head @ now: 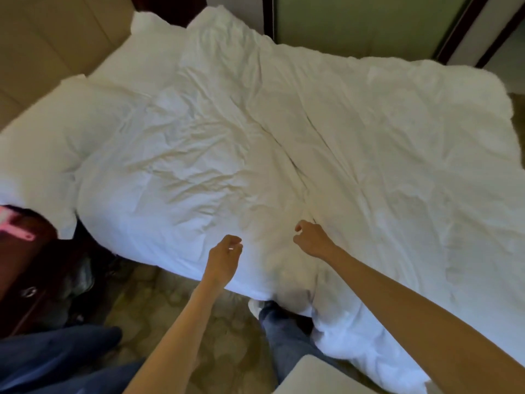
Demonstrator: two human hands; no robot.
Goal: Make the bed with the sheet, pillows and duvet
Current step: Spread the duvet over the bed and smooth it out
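Head view: the wrinkled white duvet [284,137] lies spread over the bed. Two pillows [42,155] sit at the duvet's left end, against the headboard [42,38]. The left hand [224,257] and right hand [312,240] hover over the duvet's near edge, fingers loosely curled and gripping nothing.

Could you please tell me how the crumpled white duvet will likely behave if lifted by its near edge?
The crumpled white duvet is probably floppy: creases and a long fold cross it, and its near edge droops over the bedside. It looks puffy, so likely light for its bulk. Lifted at one spot, it would probably sag and bunch.
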